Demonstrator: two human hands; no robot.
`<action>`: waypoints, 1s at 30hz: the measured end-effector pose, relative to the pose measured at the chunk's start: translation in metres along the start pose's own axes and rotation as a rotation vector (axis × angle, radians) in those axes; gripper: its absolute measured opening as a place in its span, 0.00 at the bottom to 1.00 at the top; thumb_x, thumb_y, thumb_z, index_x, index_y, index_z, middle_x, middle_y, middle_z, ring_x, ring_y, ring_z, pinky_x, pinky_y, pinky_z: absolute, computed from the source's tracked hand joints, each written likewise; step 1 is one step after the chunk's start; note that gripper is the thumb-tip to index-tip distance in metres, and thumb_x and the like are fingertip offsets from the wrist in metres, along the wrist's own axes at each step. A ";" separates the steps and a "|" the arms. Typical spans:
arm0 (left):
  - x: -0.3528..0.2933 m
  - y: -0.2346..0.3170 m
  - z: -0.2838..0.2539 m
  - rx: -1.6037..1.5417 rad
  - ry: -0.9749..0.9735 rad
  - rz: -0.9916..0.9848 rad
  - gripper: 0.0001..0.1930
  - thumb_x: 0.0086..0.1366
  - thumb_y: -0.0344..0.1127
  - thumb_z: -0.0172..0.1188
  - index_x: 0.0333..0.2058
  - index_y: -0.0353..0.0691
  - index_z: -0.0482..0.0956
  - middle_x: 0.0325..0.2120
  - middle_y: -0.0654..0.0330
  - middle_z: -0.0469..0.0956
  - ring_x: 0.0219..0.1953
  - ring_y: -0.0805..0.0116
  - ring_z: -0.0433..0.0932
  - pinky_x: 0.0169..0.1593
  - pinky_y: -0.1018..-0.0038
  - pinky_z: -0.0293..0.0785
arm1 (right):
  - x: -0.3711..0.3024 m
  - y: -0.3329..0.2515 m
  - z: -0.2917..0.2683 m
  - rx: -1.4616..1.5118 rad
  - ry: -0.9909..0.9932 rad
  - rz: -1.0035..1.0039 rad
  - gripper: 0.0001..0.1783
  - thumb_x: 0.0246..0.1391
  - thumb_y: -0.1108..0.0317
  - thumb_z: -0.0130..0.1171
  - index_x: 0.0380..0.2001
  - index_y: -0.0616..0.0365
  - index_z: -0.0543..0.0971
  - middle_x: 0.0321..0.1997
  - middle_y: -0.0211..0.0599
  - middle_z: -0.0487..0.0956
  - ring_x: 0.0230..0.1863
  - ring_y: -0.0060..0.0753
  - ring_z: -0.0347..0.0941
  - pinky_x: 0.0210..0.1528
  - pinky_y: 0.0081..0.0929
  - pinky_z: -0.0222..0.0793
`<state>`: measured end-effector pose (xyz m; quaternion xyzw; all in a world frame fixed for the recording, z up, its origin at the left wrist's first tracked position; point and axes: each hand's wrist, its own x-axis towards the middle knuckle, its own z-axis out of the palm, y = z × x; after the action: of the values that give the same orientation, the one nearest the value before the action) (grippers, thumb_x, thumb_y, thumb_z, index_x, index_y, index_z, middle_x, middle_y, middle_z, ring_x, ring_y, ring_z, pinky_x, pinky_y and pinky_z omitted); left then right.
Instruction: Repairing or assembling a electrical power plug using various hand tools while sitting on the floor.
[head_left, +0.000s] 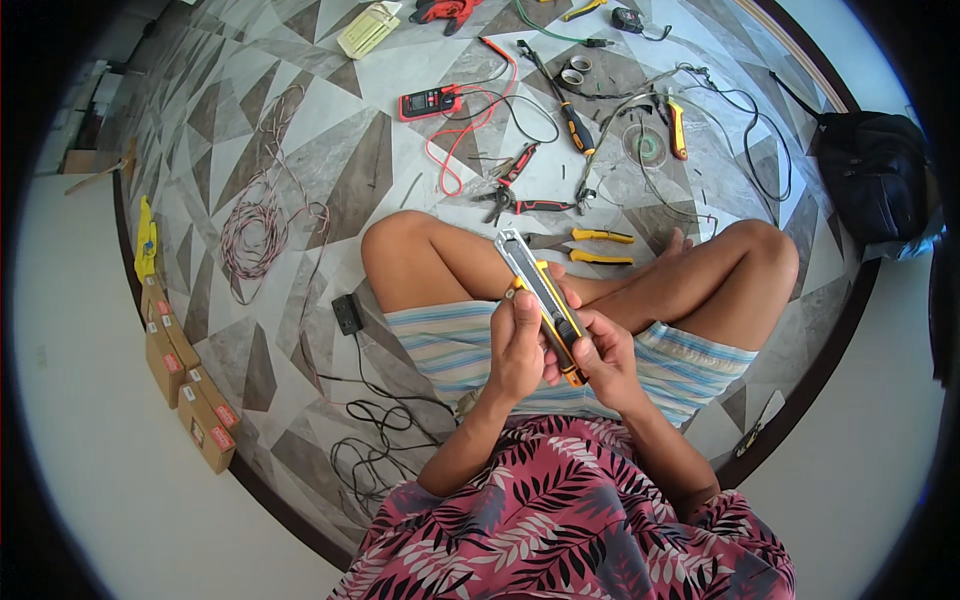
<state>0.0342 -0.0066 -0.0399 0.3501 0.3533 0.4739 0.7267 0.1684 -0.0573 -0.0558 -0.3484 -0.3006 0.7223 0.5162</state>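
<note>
Above my lap, my two hands hold a yellow and black snap-off utility knife with a silver metal channel. It lies slanted, its metal end pointing up and left. The fingers of my left hand are closed on its left side, thumb along the body. My right hand grips the lower end near the black slider, thumb on top. I cannot tell whether any blade is out. Just beyond the knife, yellow-handled pliers lie on the floor by my crossed legs. Red and black pliers lie spread open farther off.
On the patterned floor ahead lie a red multimeter with leads, a screwdriver, tape rolls and loose wires. Left are a wire coil, a black cable and cardboard boxes. A black backpack leans at right.
</note>
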 end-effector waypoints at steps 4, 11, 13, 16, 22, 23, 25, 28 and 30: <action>0.006 0.010 -0.003 -0.011 -0.034 0.073 0.28 0.74 0.55 0.36 0.54 0.33 0.63 0.37 0.57 0.73 0.24 0.80 0.72 0.24 0.85 0.68 | 0.002 -0.019 0.014 0.018 0.003 0.070 0.25 0.65 0.62 0.51 0.59 0.68 0.65 0.39 0.41 0.79 0.34 0.29 0.78 0.38 0.26 0.76; -0.004 -0.004 0.000 0.115 0.042 0.011 0.29 0.73 0.57 0.36 0.52 0.32 0.63 0.36 0.55 0.74 0.23 0.81 0.69 0.22 0.86 0.64 | -0.006 -0.001 0.017 -0.055 0.176 0.030 0.18 0.65 0.63 0.53 0.48 0.69 0.71 0.33 0.40 0.79 0.28 0.24 0.76 0.30 0.21 0.74; -0.006 -0.007 0.000 0.151 0.021 0.023 0.29 0.73 0.57 0.36 0.52 0.31 0.63 0.36 0.55 0.74 0.24 0.81 0.69 0.23 0.86 0.65 | -0.008 0.002 0.016 -0.050 0.192 0.014 0.17 0.64 0.62 0.53 0.45 0.68 0.71 0.32 0.40 0.79 0.27 0.24 0.75 0.29 0.20 0.74; -0.007 -0.010 0.006 0.196 0.002 0.068 0.29 0.73 0.56 0.36 0.52 0.31 0.63 0.36 0.56 0.74 0.24 0.81 0.69 0.24 0.86 0.65 | -0.010 0.005 0.011 -0.050 0.196 -0.002 0.16 0.64 0.61 0.54 0.41 0.67 0.71 0.30 0.39 0.78 0.25 0.23 0.75 0.27 0.20 0.73; -0.013 -0.004 0.005 0.288 -0.077 0.070 0.27 0.74 0.54 0.37 0.52 0.31 0.63 0.35 0.59 0.74 0.24 0.83 0.69 0.25 0.85 0.66 | -0.008 0.005 0.005 -0.058 0.121 -0.042 0.17 0.65 0.58 0.52 0.43 0.63 0.68 0.27 0.37 0.77 0.23 0.23 0.74 0.25 0.19 0.71; -0.013 -0.002 0.005 0.381 -0.116 0.099 0.27 0.74 0.53 0.37 0.52 0.31 0.64 0.35 0.60 0.75 0.25 0.84 0.69 0.25 0.85 0.66 | -0.005 0.004 0.004 -0.068 0.063 -0.106 0.17 0.65 0.58 0.51 0.44 0.62 0.67 0.26 0.38 0.77 0.22 0.24 0.73 0.25 0.20 0.71; -0.011 0.013 0.010 0.473 -0.134 0.027 0.31 0.73 0.56 0.37 0.56 0.30 0.64 0.31 0.65 0.73 0.24 0.84 0.65 0.27 0.85 0.62 | -0.006 -0.002 -0.001 -0.004 0.050 -0.058 0.16 0.65 0.58 0.50 0.44 0.61 0.67 0.26 0.38 0.77 0.22 0.25 0.73 0.25 0.20 0.71; -0.008 0.018 0.005 0.340 -0.088 0.019 0.39 0.70 0.63 0.35 0.62 0.31 0.59 0.35 0.68 0.63 0.24 0.83 0.56 0.29 0.84 0.53 | -0.002 -0.008 -0.007 0.050 0.074 -0.116 0.15 0.65 0.60 0.51 0.46 0.60 0.65 0.31 0.41 0.77 0.26 0.25 0.74 0.28 0.20 0.70; -0.010 0.017 -0.007 0.277 -0.164 0.008 0.35 0.72 0.57 0.38 0.62 0.29 0.59 0.40 0.66 0.62 0.30 0.80 0.58 0.35 0.82 0.57 | -0.002 -0.015 -0.005 -0.006 0.163 -0.167 0.15 0.64 0.62 0.52 0.46 0.60 0.65 0.33 0.42 0.77 0.26 0.25 0.74 0.29 0.20 0.70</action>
<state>0.0180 -0.0099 -0.0276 0.4858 0.3531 0.3934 0.6961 0.1811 -0.0547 -0.0468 -0.3812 -0.2878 0.6453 0.5962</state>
